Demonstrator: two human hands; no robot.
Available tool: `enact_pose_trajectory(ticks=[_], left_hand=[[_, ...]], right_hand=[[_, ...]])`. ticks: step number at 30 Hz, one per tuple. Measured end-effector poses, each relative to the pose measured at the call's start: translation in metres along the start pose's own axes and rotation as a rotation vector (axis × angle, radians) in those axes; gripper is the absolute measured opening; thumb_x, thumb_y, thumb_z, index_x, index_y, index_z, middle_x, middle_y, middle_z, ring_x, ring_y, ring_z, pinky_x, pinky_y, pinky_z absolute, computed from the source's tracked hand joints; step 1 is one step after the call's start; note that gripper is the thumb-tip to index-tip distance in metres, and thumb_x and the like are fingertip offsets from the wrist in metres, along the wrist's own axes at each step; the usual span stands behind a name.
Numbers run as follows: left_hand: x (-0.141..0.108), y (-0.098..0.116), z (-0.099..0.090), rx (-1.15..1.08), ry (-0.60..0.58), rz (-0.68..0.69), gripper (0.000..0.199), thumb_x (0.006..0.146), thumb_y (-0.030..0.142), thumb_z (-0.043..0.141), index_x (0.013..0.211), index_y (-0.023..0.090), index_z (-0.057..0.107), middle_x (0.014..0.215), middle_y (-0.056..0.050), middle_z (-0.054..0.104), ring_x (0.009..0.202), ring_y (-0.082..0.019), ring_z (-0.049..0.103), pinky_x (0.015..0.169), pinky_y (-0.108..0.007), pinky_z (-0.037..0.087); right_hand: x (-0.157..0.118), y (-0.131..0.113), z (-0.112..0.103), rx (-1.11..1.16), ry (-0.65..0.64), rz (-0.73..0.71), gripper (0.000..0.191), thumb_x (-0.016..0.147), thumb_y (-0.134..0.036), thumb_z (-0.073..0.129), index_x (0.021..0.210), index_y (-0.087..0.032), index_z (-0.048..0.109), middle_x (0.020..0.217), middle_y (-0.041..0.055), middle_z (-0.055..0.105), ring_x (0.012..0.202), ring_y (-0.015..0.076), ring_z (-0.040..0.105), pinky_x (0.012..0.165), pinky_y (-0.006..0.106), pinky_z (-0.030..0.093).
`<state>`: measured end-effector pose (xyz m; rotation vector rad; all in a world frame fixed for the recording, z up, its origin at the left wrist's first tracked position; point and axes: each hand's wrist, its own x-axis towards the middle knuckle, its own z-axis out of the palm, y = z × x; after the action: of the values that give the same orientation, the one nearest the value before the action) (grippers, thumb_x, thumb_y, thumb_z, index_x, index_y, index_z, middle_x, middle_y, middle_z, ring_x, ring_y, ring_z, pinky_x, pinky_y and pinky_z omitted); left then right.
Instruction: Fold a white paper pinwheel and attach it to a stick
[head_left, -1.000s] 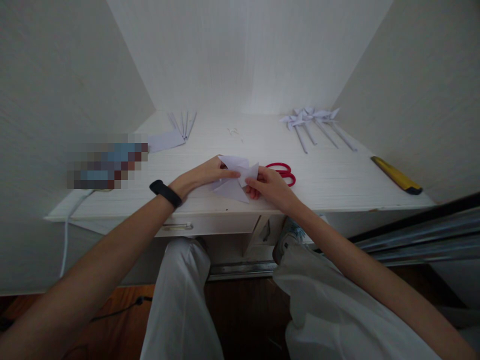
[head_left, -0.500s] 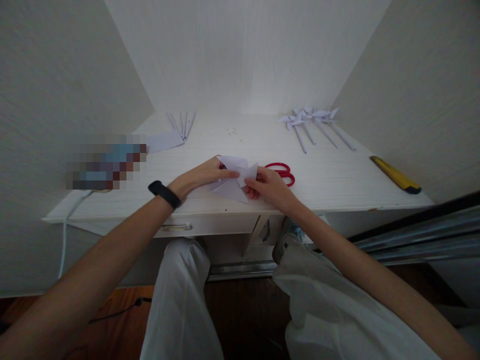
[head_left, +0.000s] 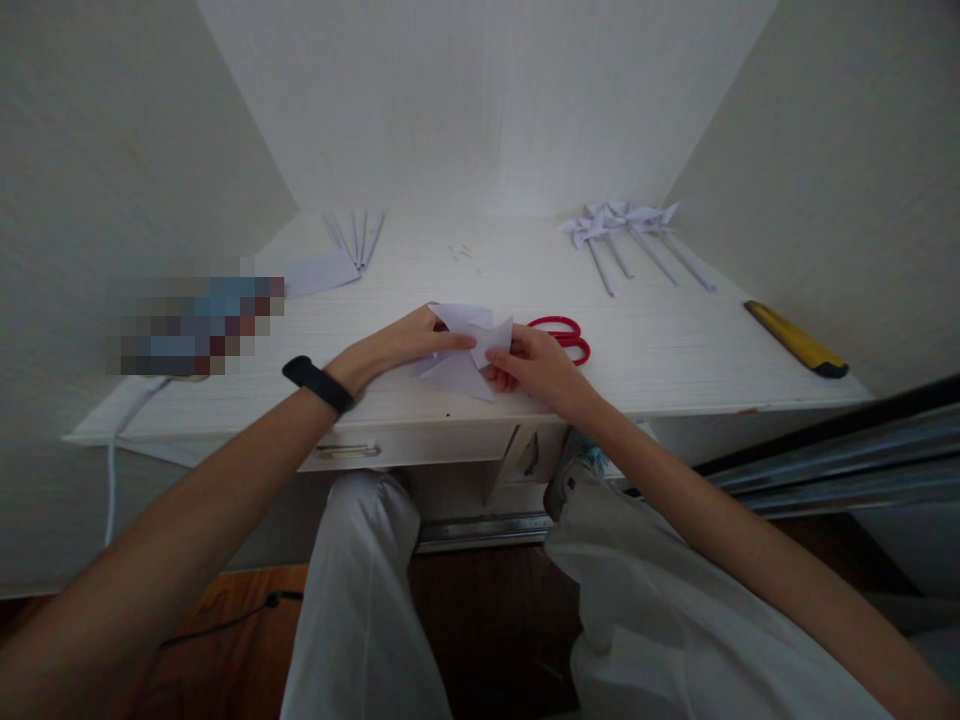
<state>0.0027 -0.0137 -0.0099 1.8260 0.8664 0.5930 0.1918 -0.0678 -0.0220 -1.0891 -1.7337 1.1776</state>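
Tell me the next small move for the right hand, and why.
Probably ease the flap pinched by the right hand in toward the middle of the cut paper sheet. The left hand already steadies that sheet with its thumb near the middle, and the paper pinwheels at the back right suggest such a shape.

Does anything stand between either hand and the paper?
Nothing visible does: the left hand and right hand both hold the paper directly. The scissors lie beyond the right hand, partly hidden by it.
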Motion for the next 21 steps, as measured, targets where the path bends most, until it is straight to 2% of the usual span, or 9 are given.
enact_pose_trajectory(ticks=[12,21], left_hand=[[-0.0014,0.0054,0.0007,0.043,0.018,0.000,0.019,0.072,0.026,0.066,0.084,0.012,0.067,0.080,-0.002,0.068,0.077,-0.014,0.060,0.074,-0.026,0.050],[-0.0019,0.0073,0.0008,0.048,0.012,0.013,0.017,0.072,0.025,0.065,0.082,0.011,0.066,0.080,-0.001,0.068,0.069,-0.011,0.057,0.068,-0.023,0.048]], right_hand=[[-0.0008,0.0004,-0.0002,0.023,-0.006,0.012,0.005,0.080,-0.020,0.055,0.077,-0.016,0.054,0.061,-0.0007,0.061,0.049,0.0085,0.056,0.048,0.021,0.048],[-0.0006,0.0000,-0.0003,-0.003,-0.007,-0.009,0.004,0.080,-0.018,0.054,0.077,-0.015,0.054,0.061,-0.0008,0.061,0.048,0.0076,0.056,0.048,0.020,0.047]])
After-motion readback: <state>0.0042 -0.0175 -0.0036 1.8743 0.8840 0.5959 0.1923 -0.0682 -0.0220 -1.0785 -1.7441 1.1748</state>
